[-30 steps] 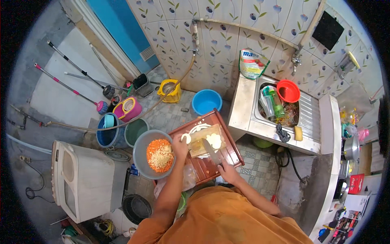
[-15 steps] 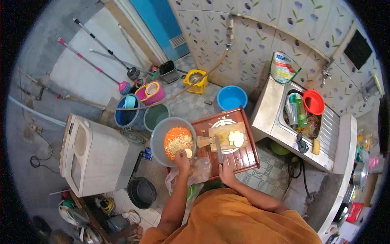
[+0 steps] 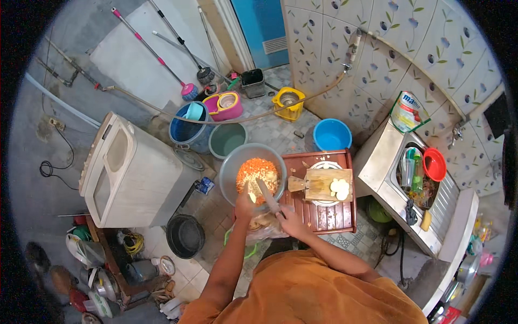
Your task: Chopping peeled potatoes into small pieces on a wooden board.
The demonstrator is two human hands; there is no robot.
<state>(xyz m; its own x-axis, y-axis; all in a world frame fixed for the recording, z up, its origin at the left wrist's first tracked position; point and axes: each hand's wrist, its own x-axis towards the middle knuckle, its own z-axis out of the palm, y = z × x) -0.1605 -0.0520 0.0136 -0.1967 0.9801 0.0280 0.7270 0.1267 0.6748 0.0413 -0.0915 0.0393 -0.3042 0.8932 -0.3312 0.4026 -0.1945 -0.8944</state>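
Observation:
My left hand is at the near rim of a large grey basin, closed round a pale yellowish vegetable piece. Diced orange and pale vegetables are heaped in that basin. In my right hand is a kitchen knife, its blade slanting over the basin's near side with the tip close to my left fingers. To the right lies a wooden cutting board across a white plate, bearing several pale round slices. Both rest on a reddish-brown table.
A clear plastic bag sits below the basin. Around stand a blue tub, a green-grey bucket, a black bucket and a white washing machine. A steel sink with dishes is at right; a hose crosses behind.
The knife has moved from beside the cutting board leftward over the basin, with my right hand. My left hand still holds the pale piece near the basin's rim. The whole view has shifted.

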